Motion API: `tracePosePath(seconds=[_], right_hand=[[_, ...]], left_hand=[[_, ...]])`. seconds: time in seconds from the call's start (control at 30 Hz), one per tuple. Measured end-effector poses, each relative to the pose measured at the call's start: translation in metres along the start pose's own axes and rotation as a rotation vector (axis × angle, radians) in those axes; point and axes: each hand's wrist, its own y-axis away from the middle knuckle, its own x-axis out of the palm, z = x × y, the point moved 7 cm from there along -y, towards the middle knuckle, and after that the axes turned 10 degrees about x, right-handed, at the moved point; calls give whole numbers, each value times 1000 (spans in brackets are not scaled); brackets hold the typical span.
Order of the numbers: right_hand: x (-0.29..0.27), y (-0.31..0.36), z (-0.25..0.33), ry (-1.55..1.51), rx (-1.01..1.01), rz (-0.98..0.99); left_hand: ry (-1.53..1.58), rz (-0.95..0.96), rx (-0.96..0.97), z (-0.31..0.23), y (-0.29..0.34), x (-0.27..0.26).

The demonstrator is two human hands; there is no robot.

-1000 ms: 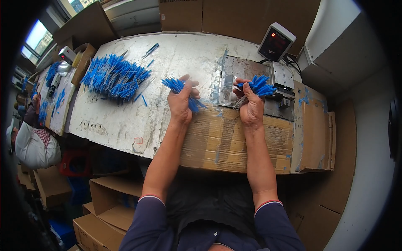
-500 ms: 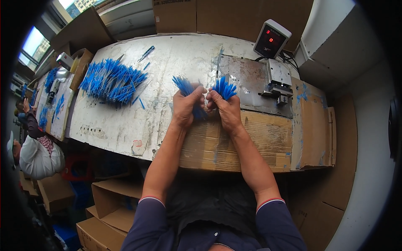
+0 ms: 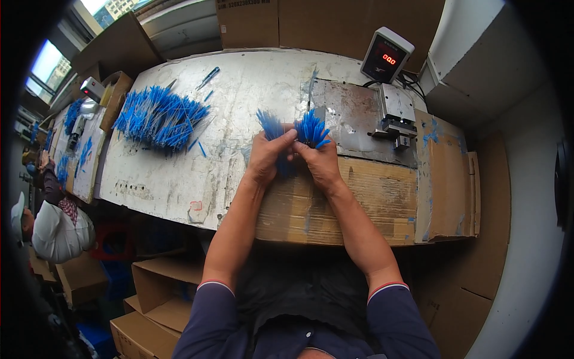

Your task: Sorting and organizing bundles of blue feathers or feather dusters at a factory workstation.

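Above the cardboard at the table's front edge, my two hands meet, thumbs close together. My left hand (image 3: 264,157) is closed round a bundle of thin blue-ended strands (image 3: 272,124), whose tips fan out above and hang below the fingers. In my right hand (image 3: 321,164) is a second bundle of blue-ended strands (image 3: 311,128), standing up from the grip. To the left lies a large heap of the same kind of strands (image 3: 158,116), blue with pale thin stems. Where the two bundles meet, the fingers hide their lower parts.
A metal fixture (image 3: 397,116) sits on a steel plate (image 3: 350,113) at right, with a red-digit display box (image 3: 388,55) behind it. A blue-handled tool (image 3: 208,76) lies beyond the heap. Cardboard (image 3: 359,209) covers the front edge. At far left another person (image 3: 63,230) sits.
My hands have come closer together, the right bundle shifting slightly left and the left bundle slightly right. The red digits on the display look different.
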Motion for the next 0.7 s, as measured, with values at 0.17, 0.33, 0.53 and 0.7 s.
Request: tracePosePath(seconds=[0.17,0.33,0.53,0.7], right_hand=[[-7,3,2,62,-10,-104],[-38,0,7,-108,25,-194],[-17,3,8,-43,223,-60],[-15,4,18,-79,190,-39]], left_hand=[[-2,72,3,-3,1,8],[70,89,-1,-10,3,18],[92,300,-107,-9,13,34],[-17,309,-186,-1,16,30]])
